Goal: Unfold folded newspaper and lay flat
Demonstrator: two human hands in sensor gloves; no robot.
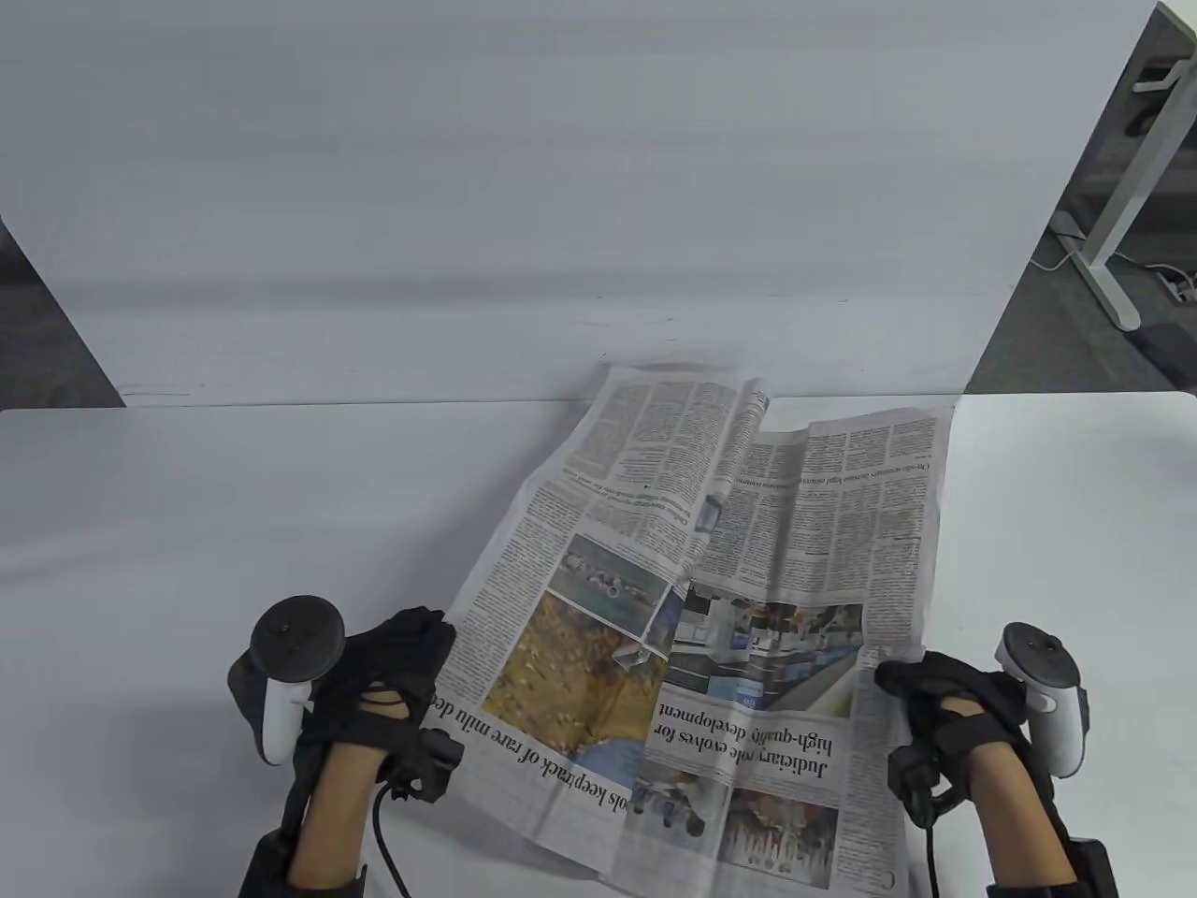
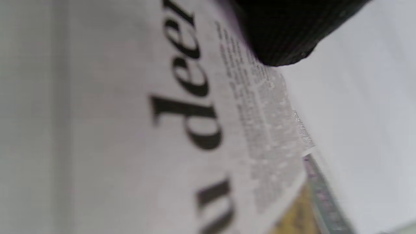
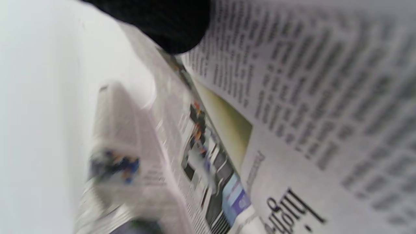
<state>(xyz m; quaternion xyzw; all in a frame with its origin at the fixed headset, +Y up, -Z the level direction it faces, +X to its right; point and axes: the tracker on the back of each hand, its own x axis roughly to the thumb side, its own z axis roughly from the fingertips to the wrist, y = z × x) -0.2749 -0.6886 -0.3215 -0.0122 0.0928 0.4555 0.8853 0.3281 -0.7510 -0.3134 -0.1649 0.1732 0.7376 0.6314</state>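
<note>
On the worktop [image 1: 187, 524], near its front edge, the newspaper [image 1: 711, 599] is lying half opened with a ridge running up its middle, and the left hand [image 1: 374, 683] and right hand [image 1: 935, 702] are each pinching an outer edge, fingers curled on the paper, so the spreading step is under way; next, I judge, they need to be pulling apart and lowering until the ridge flattens. The table view is showing the whole sheet and both grips, while the wrist views are giving only blurred print beside one dark fingertip [image 2: 286, 39] each.
</note>
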